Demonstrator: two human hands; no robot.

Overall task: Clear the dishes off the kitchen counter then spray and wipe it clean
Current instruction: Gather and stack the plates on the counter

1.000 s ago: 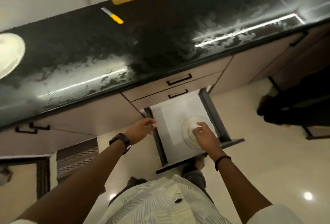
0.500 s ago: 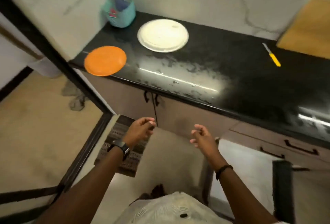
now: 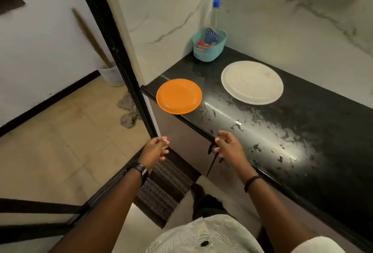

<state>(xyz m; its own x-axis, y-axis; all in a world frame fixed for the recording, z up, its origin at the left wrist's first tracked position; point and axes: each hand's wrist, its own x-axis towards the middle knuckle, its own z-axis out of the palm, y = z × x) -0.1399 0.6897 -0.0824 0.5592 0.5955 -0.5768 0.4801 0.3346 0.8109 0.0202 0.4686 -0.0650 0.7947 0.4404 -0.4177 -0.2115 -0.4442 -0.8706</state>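
Both hands are empty. Left hand [image 3: 155, 148] hangs in front of the body, low and to the left of the counter's end, fingers loosely curled round nothing. Right hand [image 3: 228, 147] is likewise relaxed and half-curled, holding nothing. It sits just over the near edge of the counter [image 3: 314, 135], above a dark cabinet handle [image 3: 211, 148] that it does not grip.

Progress, as we judge it: clearing is not finished.
- Two dishes are on the black worktop.
- The orange plate [image 3: 179, 96] lies at the far-left end, its near rim overhanging the counter edge.
- The white plate [image 3: 252, 82] is larger and lies flat to the right of the orange one and farther in. The two are apart.
- We see no sign that spraying or wiping has begun, and no cloth shows on the counter.

A spray bottle [image 3: 216, 3] with a blue top stands upright in the far-left corner at a teal basket [image 3: 210, 47]. We cannot tell whether it is in the basket or just behind it.

Both plates look bare, with no food visible. The counter is glossy black stone with pale mottled patches along the near strip under a strong glare. Whether these are wet film or dried residue we cannot tell.

The orange plate is the dish nearest the hands, so we take it as the likely next pick.
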